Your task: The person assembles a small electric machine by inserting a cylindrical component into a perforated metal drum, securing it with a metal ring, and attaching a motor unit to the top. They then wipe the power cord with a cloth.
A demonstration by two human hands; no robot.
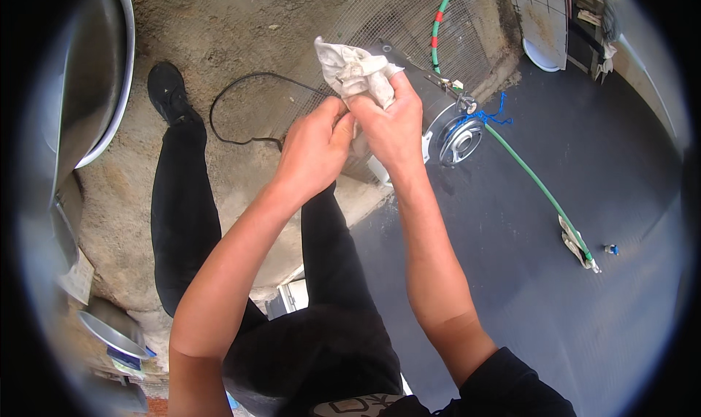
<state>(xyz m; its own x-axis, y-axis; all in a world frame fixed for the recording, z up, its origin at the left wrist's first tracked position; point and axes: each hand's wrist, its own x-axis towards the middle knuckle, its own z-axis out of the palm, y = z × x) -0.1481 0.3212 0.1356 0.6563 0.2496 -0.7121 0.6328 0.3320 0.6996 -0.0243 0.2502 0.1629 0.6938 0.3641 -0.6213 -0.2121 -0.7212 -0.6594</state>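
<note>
Both my hands are closed on a crumpled, stained white cloth (358,70) in the upper middle of the view. My left hand (312,145) pinches its lower end, thumb up against the other hand. My right hand (393,128) grips the cloth from the right, with the thumb on it and the fingers mostly hidden behind it. The cloth's loose part sticks up and to the left above the hands. Just beyond my right hand lies a cylindrical metal machine (460,141) with a shiny round end. Blue string (496,116) is tied near that end.
A green hose (537,183) runs from the machine across a dark smooth surface (540,315). Another green hose (437,30) with red bands curves above wire mesh (365,19). A black cable (213,117) loops on the rough floor. At left stand a large basin (125,103) and a metal bowl (109,335).
</note>
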